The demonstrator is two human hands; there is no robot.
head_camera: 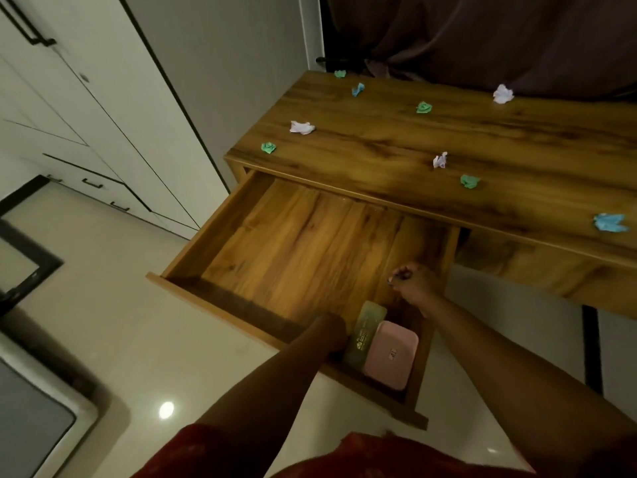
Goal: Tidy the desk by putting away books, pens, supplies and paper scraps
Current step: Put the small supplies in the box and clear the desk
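My right hand [415, 282] pinches a pen [396, 278] over the drawer [275, 243] (left grip hidden); released carelessly, it may roll.

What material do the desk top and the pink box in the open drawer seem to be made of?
Brown desk top: wood or wood-look laminate, judging by dark grain streaks and a soft sheen. Pink rounded box: probably plastic, being smooth, evenly coloured, with rounded moulded corners.

Garment [362, 457]: red cloth is seen at the lower edge.
Forearms: left bare; no sleeves are seen.
Wrists: nothing is worn.
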